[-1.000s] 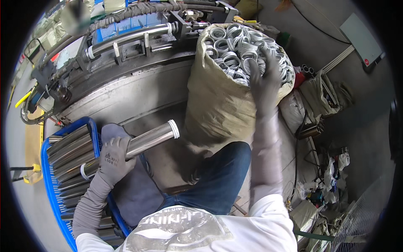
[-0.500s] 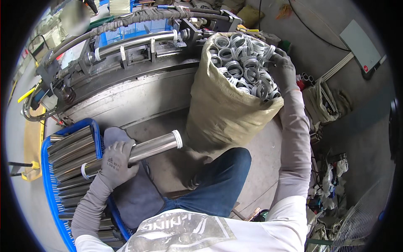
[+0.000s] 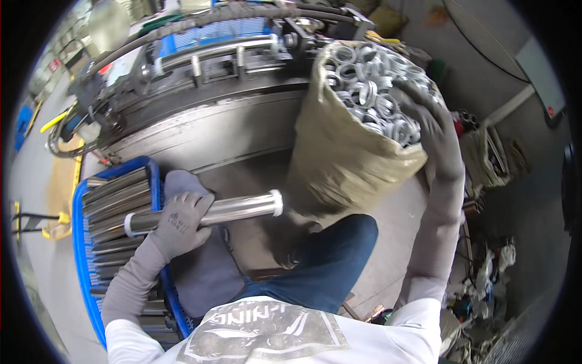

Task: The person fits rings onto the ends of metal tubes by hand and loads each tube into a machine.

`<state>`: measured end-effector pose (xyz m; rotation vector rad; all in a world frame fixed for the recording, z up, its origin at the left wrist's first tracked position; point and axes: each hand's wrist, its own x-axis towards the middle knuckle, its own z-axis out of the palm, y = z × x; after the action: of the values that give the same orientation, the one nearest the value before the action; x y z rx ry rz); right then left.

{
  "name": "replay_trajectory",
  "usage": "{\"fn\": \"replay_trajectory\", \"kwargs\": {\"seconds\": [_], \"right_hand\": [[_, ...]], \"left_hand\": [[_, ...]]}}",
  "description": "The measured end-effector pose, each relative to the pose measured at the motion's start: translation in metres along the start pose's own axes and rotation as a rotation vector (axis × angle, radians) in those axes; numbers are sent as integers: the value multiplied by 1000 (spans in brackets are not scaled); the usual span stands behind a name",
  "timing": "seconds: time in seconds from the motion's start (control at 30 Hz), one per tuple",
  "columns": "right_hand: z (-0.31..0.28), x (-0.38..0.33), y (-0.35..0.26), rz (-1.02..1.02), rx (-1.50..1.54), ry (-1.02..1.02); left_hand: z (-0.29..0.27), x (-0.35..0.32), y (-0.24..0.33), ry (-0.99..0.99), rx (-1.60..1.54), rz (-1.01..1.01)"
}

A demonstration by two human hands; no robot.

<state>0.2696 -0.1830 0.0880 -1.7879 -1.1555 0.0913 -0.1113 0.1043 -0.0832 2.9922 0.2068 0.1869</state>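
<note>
My left hand (image 3: 183, 225), in a grey glove, is closed around a shiny metal tube (image 3: 242, 207). The tube has a white ring (image 3: 277, 202) on its right end and another white ring (image 3: 129, 224) on its left end. My right hand (image 3: 431, 118), gloved too, reaches over the right side of a beige sack (image 3: 345, 158) heaped with grey and white rings (image 3: 364, 91). Its fingertips are among the rings and smeared by motion, so I cannot make out whether they grip one.
Left of me, a blue basket (image 3: 79, 242) holds several metal tubes (image 3: 118, 203). A machine bench (image 3: 212, 121) runs along the back, with another tube (image 3: 218, 53) lying on its supports. Plastic bags and scraps (image 3: 485, 285) lie at the right.
My right hand has moved from the sack's right rim in over the rings. The whole view has shifted a little, and my left hand still holds the tube.
</note>
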Motion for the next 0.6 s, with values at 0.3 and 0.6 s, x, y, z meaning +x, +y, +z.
{"fn": "replay_trajectory", "kwargs": {"seconds": [0.3,0.6], "right_hand": [[213,-118,91,461,960,-107],[237,-117,126,617,879,-266]], "left_hand": [[-36,90,-45,269,209,-107],[-59,249,-106,485,522,-212]]}}
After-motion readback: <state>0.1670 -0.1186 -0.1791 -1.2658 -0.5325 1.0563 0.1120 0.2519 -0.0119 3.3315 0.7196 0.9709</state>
